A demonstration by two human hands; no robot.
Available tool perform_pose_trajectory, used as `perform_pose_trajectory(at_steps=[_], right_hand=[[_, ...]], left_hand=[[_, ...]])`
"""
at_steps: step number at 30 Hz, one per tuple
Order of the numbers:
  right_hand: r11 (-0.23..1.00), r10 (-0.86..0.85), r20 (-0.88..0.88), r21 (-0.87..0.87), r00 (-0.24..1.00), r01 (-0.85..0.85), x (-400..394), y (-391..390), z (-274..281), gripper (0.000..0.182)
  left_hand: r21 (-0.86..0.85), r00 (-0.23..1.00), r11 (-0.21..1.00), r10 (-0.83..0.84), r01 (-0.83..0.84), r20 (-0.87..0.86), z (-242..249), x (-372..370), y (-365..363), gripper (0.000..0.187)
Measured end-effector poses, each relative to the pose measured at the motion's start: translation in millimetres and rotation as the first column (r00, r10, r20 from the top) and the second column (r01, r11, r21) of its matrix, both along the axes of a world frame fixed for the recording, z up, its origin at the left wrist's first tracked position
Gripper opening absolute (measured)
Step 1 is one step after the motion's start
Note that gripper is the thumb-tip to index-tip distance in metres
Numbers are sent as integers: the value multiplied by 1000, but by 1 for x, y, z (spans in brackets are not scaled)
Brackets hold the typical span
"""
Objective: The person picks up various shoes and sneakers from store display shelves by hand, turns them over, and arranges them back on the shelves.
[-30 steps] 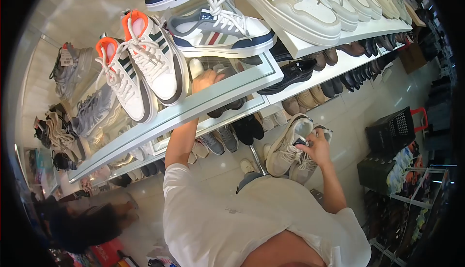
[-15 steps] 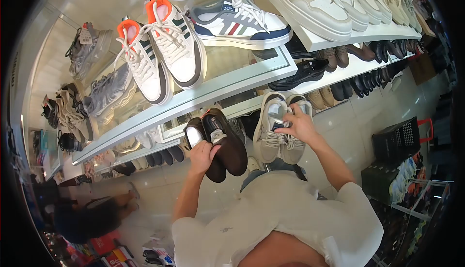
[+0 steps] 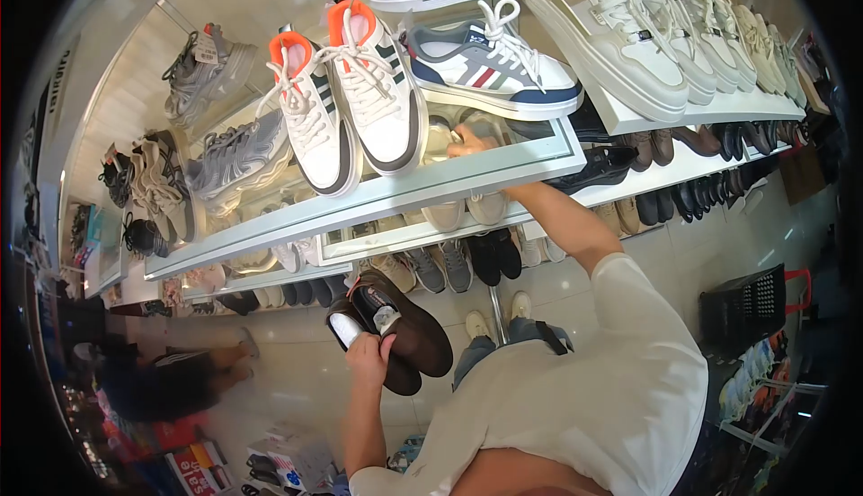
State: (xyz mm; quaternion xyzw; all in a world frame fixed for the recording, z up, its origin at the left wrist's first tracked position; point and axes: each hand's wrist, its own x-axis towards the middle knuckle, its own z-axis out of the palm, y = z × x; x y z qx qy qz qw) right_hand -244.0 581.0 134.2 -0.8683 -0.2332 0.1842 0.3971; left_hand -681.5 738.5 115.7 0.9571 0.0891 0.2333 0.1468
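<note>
My left hand (image 3: 367,358) pinches a pair of dark brown shoes (image 3: 422,339) by their inner sides, below the front edge of the shelf. White filling shows inside them. Under the upper glass shelf, my right hand (image 3: 472,142) reaches to the beige shoes (image 3: 488,208), whose toes stick out below the shelf's front edge. The hand is seen through the glass, its fingers near the shoes' openings, and its hold on them is unclear. White shoes with orange lining (image 3: 378,100) stand on the glass above, beside a white and navy shoe (image 3: 494,69).
Large off-white sneakers (image 3: 629,46) stand on the right shelf (image 3: 665,120). Rows of dark shoes (image 3: 701,208) line the lower shelf. A black basket (image 3: 742,312) with a red handle is at the right. Another person (image 3: 162,384) is at the lower left.
My right hand has moved up and left with the beige shoes, from in front of the shelf to beneath the glass. My left hand and the brown shoes have shifted slightly lower in view.
</note>
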Motion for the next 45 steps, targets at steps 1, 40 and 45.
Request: perform_pose_trajectory(at_steps=[1, 40, 45], right_hand=[[990, 137, 328, -4, 935, -144, 10, 4, -10, 48], [525, 493, -851, 459, 184, 717, -284, -144, -93, 71], [216, 660, -654, 636, 369, 741, -301, -177, -87, 73]], left_hand=[[5, 1000, 1000, 27, -27, -16, 3, -6, -2, 32], [-180, 790, 773, -567, 608, 232, 9, 125, -73, 37], [-79, 536, 549, -758, 832, 371, 70, 150, -95, 34]])
